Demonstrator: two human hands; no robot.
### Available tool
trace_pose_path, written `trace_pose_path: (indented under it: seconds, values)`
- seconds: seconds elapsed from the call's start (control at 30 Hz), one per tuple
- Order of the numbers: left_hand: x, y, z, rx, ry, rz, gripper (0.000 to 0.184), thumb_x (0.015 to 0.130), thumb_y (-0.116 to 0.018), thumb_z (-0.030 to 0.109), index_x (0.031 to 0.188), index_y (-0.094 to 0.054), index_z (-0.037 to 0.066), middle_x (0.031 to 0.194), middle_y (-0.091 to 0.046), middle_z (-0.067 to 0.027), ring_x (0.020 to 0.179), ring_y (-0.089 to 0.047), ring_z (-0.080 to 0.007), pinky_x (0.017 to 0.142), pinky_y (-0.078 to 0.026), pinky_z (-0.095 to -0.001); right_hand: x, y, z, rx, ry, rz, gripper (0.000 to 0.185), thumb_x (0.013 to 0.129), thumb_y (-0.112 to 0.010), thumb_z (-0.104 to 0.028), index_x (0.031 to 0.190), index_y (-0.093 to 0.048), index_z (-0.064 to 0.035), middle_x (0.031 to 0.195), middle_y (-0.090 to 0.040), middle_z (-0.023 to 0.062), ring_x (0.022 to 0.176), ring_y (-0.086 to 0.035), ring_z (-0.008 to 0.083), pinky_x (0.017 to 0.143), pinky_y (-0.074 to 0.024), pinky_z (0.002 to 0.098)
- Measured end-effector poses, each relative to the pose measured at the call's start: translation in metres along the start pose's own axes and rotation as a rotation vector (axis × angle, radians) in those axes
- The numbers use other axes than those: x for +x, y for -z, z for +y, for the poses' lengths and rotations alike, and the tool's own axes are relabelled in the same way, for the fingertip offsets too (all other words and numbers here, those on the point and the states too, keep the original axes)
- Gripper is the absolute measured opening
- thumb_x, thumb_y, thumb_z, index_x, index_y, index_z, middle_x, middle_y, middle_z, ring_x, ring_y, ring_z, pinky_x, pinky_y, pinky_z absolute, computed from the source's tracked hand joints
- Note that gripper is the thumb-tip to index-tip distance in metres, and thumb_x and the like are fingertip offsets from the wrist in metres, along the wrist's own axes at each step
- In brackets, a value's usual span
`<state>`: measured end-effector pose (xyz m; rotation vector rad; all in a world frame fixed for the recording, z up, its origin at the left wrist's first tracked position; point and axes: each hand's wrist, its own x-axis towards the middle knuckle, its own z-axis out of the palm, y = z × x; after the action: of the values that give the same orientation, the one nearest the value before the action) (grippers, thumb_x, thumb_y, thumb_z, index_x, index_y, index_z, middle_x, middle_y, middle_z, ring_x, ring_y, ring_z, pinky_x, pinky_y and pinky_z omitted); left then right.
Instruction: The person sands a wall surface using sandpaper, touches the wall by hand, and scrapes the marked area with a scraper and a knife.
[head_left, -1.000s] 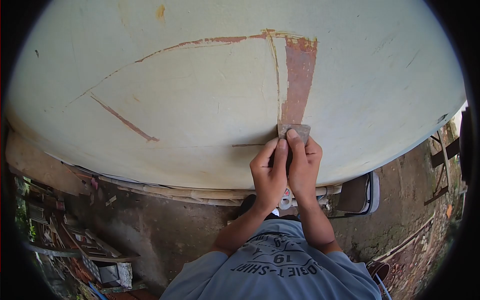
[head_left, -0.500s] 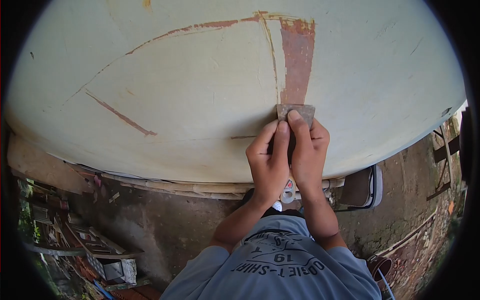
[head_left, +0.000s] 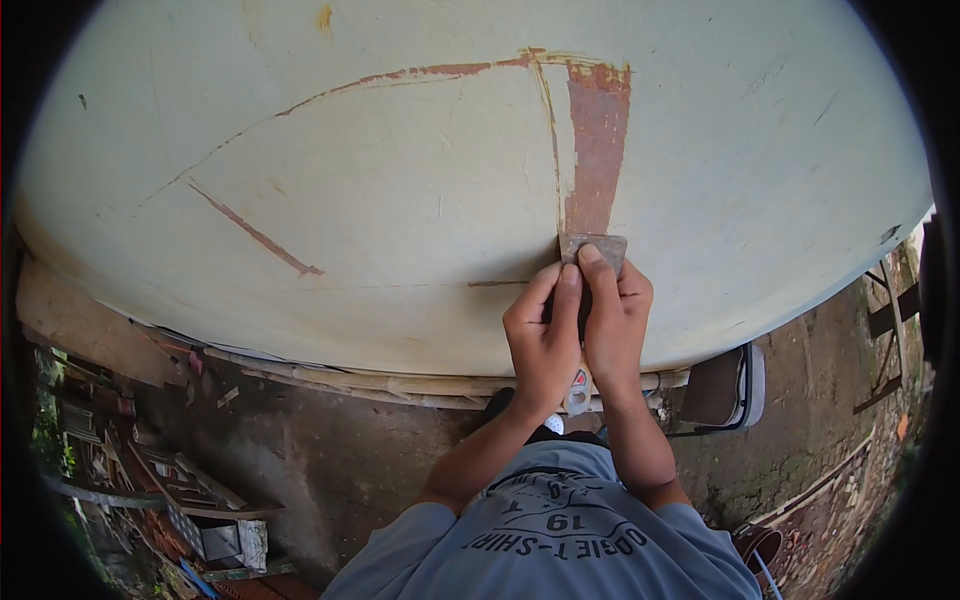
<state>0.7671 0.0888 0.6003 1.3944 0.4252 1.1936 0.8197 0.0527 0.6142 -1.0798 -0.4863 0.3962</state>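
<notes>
Pale panel [head_left: 400,200] meets, near its lower edge, a probably stiff scraper [head_left: 610,248], best gripped low, where both hands [head_left: 618,325] clamp it.

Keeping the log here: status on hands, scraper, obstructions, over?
Left hand, right hand: both gripping scraper. Scraper at lower end of brown strip on pale panel. No obstruction seen beside it.

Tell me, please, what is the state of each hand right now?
Left hand: closed, holding the scraper together with the other hand.
Right hand: closed on the same scraper.
</notes>
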Motion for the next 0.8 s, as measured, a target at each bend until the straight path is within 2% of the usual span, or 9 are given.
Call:
trace_pose_path:
  seconds: [0.07,0.13,0.23,0.4,0.47,0.6,0.7,0.8]
  values:
    - [0.001,-0.005,0.007,0.004,-0.017,0.036,0.020,0.101,-0.055,0.013,0.101,-0.065,-0.004,0.078,-0.062,-0.0005,0.074,-0.049,-0.0033,0.062,-0.043,-0.0216,0.004,-0.003,-0.012,0.010,0.012,-0.021,0.031,0.098,-0.057,-0.019,0.071,-0.057,-0.0041,0.065,-0.052,-0.0065,0.059,-0.040,0.0007,0.050,-0.0322,0.0215]
    - [0.004,-0.001,0.014,0.001,-0.014,-0.018,0.020,0.101,-0.055,0.014,0.102,-0.065,-0.004,0.076,-0.060,0.0000,0.072,-0.048,-0.0029,0.061,-0.042,-0.0209,0.003,-0.005,-0.027,0.017,-0.016,-0.055,0.030,0.098,-0.057,-0.018,0.071,-0.057,-0.0043,0.065,-0.052,-0.0066,0.059,-0.041,0.0007,0.050,-0.0325,0.0212]
    - [-0.002,0.000,0.001,-0.008,-0.005,-0.005,0.021,0.101,-0.055,0.014,0.102,-0.065,-0.005,0.076,-0.060,0.0003,0.071,-0.048,-0.0028,0.060,-0.041,-0.0205,0.003,-0.001,-0.003,-0.013,0.038,0.004,0.030,0.098,-0.056,-0.018,0.071,-0.057,-0.0044,0.064,-0.052,-0.0070,0.057,-0.040,0.0003,0.049,-0.0314,0.0211]
    - [0.005,-0.005,0.010,-0.005,-0.065,0.018,0.021,0.101,-0.055,0.014,0.103,-0.065,-0.005,0.077,-0.060,0.0001,0.072,-0.048,-0.0027,0.061,-0.042,-0.0202,0.004,-0.006,-0.023,-0.001,0.015,-0.029,0.030,0.098,-0.056,-0.018,0.071,-0.056,-0.0043,0.063,-0.051,-0.0069,0.057,-0.040,0.0006,0.048,-0.0313,0.0216]
    - [0.006,0.000,0.017,-0.041,0.000,-0.034,0.020,0.101,-0.055,0.013,0.103,-0.064,-0.005,0.078,-0.061,-0.0004,0.073,-0.049,-0.0029,0.063,-0.043,-0.0212,0.005,-0.008,-0.030,0.019,0.018,-0.047,0.030,0.098,-0.057,-0.018,0.072,-0.057,-0.0039,0.063,-0.051,-0.0068,0.059,-0.040,0.0009,0.049,-0.0320,0.0216]
    - [-0.002,0.001,0.004,0.010,0.005,-0.001,0.019,0.101,-0.055,0.012,0.103,-0.064,-0.005,0.078,-0.061,-0.0003,0.075,-0.049,-0.0029,0.064,-0.043,-0.0218,0.001,-0.002,-0.006,-0.019,0.018,-0.011,0.031,0.098,-0.057,-0.018,0.071,-0.057,-0.0036,0.064,-0.052,-0.0067,0.059,-0.040,0.0006,0.049,-0.0313,0.0214]
    - [0.004,-0.004,0.008,0.015,-0.052,0.015,0.019,0.101,-0.055,0.012,0.103,-0.064,-0.005,0.078,-0.061,-0.0003,0.076,-0.049,-0.0030,0.064,-0.043,-0.0217,0.004,-0.006,-0.014,0.003,0.039,0.003,0.031,0.098,-0.057,-0.018,0.070,-0.057,-0.0037,0.064,-0.052,-0.0065,0.059,-0.040,0.0006,0.049,-0.0310,0.0215]
    - [0.010,-0.002,0.018,-0.062,-0.017,-0.025,0.019,0.101,-0.054,0.012,0.102,-0.063,-0.005,0.079,-0.061,0.0003,0.075,-0.048,-0.0028,0.064,-0.042,-0.0213,0.003,-0.006,-0.022,0.019,0.017,-0.028,0.031,0.098,-0.057,-0.018,0.070,-0.058,-0.0034,0.063,-0.051,-0.0065,0.059,-0.040,0.0007,0.050,-0.0312,0.0215]
